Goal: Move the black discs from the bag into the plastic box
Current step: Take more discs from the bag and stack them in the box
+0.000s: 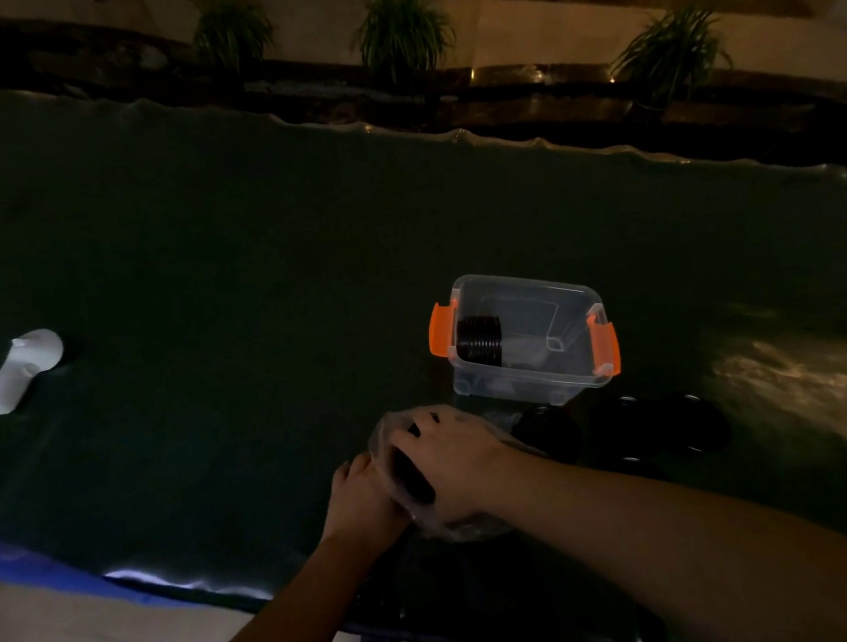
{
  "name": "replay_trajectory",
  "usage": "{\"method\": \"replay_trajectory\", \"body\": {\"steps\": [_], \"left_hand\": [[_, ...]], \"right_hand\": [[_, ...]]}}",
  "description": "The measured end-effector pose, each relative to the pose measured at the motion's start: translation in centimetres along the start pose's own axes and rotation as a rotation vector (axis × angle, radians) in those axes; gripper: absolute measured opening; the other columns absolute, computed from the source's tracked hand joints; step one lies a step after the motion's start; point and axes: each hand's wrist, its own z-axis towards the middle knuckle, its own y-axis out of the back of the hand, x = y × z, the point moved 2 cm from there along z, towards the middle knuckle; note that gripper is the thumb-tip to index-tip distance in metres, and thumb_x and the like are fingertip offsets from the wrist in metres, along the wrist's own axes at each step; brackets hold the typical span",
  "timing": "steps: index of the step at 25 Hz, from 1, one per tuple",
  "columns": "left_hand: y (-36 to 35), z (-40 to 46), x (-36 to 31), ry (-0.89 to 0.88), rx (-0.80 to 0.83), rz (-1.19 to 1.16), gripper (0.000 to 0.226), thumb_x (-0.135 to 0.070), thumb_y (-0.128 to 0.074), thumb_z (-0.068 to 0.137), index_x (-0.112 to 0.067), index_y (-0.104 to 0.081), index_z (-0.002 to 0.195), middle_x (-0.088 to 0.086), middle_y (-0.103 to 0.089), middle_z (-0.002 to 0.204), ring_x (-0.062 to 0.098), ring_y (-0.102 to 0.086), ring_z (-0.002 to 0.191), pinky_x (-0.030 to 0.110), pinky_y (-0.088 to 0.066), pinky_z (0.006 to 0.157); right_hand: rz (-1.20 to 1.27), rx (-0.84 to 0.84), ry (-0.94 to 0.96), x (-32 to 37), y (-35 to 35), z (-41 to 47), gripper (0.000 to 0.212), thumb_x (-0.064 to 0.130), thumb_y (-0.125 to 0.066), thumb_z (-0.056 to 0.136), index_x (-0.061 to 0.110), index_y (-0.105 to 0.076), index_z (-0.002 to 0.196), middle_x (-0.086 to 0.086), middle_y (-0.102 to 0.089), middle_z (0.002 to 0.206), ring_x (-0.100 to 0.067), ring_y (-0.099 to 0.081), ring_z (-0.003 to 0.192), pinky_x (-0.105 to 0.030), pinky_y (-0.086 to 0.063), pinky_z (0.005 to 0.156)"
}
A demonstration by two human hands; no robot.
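Note:
A clear plastic box [575, 377] with orange latches stands open on the dark table. A stack of black discs [479, 341] lies on its side against the box's left wall. Just in front of the box lies a clear plastic bag [387, 432]. My right hand [452, 458] reaches into the bag and grips a stack of black discs [413, 478] there. My left hand [362, 498] holds the bag's left edge. More black discs [547, 432] lie flat on the table to the right of the bag.
A white handheld controller [22, 370] lies at the far left of the table. Dark round lids [673, 425] rest right of the bag. The table [256, 283] has a dark green cover; potted plants [404, 33] stand beyond its far edge.

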Motion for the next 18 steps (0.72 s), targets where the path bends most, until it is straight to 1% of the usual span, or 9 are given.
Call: {"method": "replay_trajectory", "body": {"steps": [1,3,5,7,9,12,14,16,18], "left_hand": [[-0.3,0.1,0.2,0.019,-0.003,0.026,0.076,-0.071,-0.056,0.071,-0.039,-0.045,0.139,-0.004,-0.055,0.144,0.019,-0.046,0.135,0.049,-0.033,0.116],[-0.7,0.3,0.3,0.032,-0.007,0.057,0.081,-0.074,-0.054,0.068,-0.04,-0.045,0.141,-0.004,-0.055,0.145,0.02,-0.044,0.137,0.05,-0.028,0.115],[-0.8,0.3,0.2,0.023,0.019,0.072,0.078,-0.075,-0.047,0.068,-0.041,-0.046,0.139,-0.004,-0.055,0.145,0.021,-0.043,0.138,0.051,-0.025,0.116],[-0.6,0.4,0.1,0.028,0.046,0.059,0.078,-0.072,-0.043,0.068,-0.04,-0.046,0.139,-0.003,-0.055,0.145,0.022,-0.042,0.138,0.052,-0.023,0.117],[-0.4,0.4,-0.1,0.036,0.063,0.057,0.079,-0.07,-0.045,0.068,-0.037,-0.045,0.14,-0.001,-0.055,0.144,0.022,-0.043,0.137,0.053,-0.023,0.118],[0.3,0.2,-0.7,0.044,0.071,0.044,0.087,-0.077,-0.045,0.063,-0.036,-0.044,0.14,-0.001,-0.057,0.14,0.023,-0.046,0.132,0.052,-0.03,0.116],[0.8,0.0,-0.9,0.035,0.044,-0.026,0.088,-0.079,-0.053,0.062,-0.035,-0.045,0.137,0.0,-0.061,0.134,0.024,-0.051,0.126,0.048,-0.039,0.109],[0.9,0.0,-1.0,0.002,0.059,-0.106,0.085,-0.072,-0.062,0.066,-0.033,-0.044,0.139,0.0,-0.062,0.131,0.023,-0.054,0.12,0.041,-0.045,0.101],[0.9,0.1,-1.4,0.03,0.083,-0.293,0.073,-0.057,-0.071,0.074,-0.033,-0.046,0.138,-0.004,-0.065,0.125,0.017,-0.056,0.111,0.037,-0.049,0.096]], "right_hand": [[0.007,-0.002,0.005,0.0,0.5,-0.4,0.104,0.053,-0.086,0.07,0.024,-0.031,0.153,-0.016,-0.037,0.157,-0.038,-0.038,0.141,-0.056,-0.04,0.113],[0.019,0.003,0.007,0.0,1.5,-1.4,0.105,0.052,-0.086,0.07,0.023,-0.03,0.154,-0.015,-0.036,0.157,-0.037,-0.036,0.141,-0.054,-0.037,0.115],[0.037,-0.011,0.006,0.4,2.3,-2.4,0.102,0.052,-0.084,0.075,0.023,-0.027,0.155,-0.016,-0.034,0.157,-0.038,-0.034,0.142,-0.054,-0.034,0.116],[0.07,0.004,0.006,0.8,2.8,-3.3,0.1,0.05,-0.081,0.078,0.025,-0.022,0.156,-0.017,-0.029,0.158,-0.042,-0.031,0.143,-0.058,-0.035,0.116],[0.096,0.023,0.008,1.1,3.5,-4.1,0.102,0.044,-0.084,0.076,0.028,-0.021,0.155,-0.015,-0.026,0.157,-0.044,-0.029,0.141,-0.061,-0.039,0.112],[0.082,0.007,-0.005,0.5,4.3,-4.7,0.106,0.043,-0.088,0.075,0.027,-0.021,0.156,-0.014,-0.026,0.156,-0.043,-0.029,0.14,-0.058,-0.045,0.108],[0.075,0.012,-0.038,-0.2,4.1,-4.6,0.108,0.048,-0.088,0.074,0.024,-0.022,0.156,-0.015,-0.027,0.154,-0.043,-0.032,0.139,-0.056,-0.047,0.107],[0.077,0.038,-0.078,-0.8,3.1,-4.0,0.108,0.051,-0.088,0.074,0.022,-0.024,0.156,-0.017,-0.027,0.156,-0.043,-0.034,0.138,-0.057,-0.048,0.106],[0.036,0.08,-0.108,-1.2,1.8,-3.1,0.107,0.049,-0.089,0.074,0.019,-0.027,0.156,-0.018,-0.028,0.155,-0.043,-0.035,0.138,-0.056,-0.045,0.109]]}}
